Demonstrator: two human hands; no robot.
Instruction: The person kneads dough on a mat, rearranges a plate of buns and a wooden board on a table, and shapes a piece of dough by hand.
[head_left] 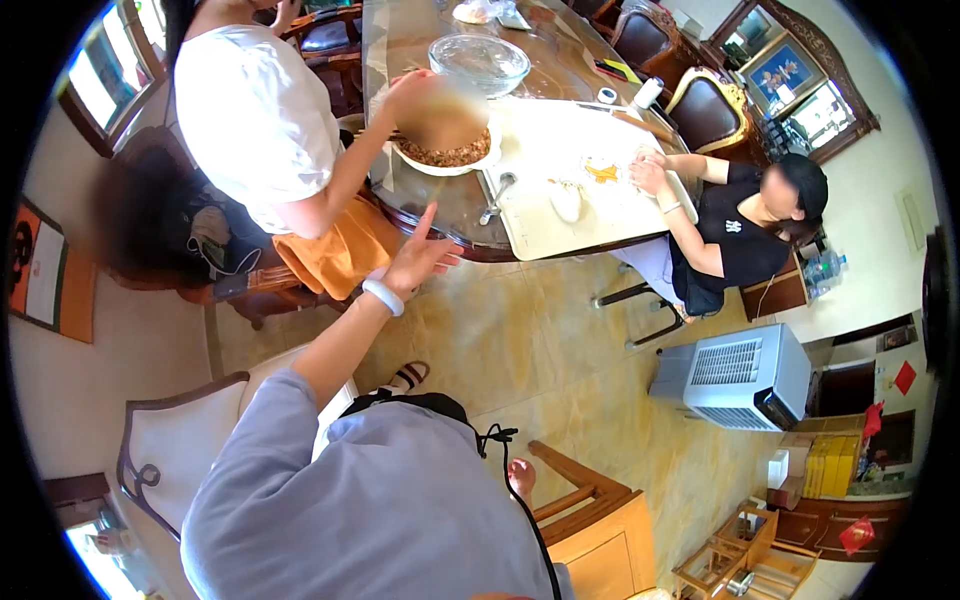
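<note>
My left hand (418,265), with a pale bangle (384,297) at the wrist, reaches out over the floor by the near table edge. Its fingers are spread, the index stretched towards a white bowl (440,170) of brown minced filling (455,155); it holds nothing. A standing person in a white top has a hand (408,92) over that bowl, partly blurred. Beside it are a metal utensil (497,198) and a cream board (535,235) with a whitish lump (566,202). A small patch of skin (521,477) shows past my shirt; whether it is my right hand is unclear.
A seated person in black (745,235) rests both hands (650,168) on the board, near orange pieces (601,170). A glass bowl (480,65) stands further back on the table. An air cooler (745,372) and a wooden stool (605,540) are on the floor to my right.
</note>
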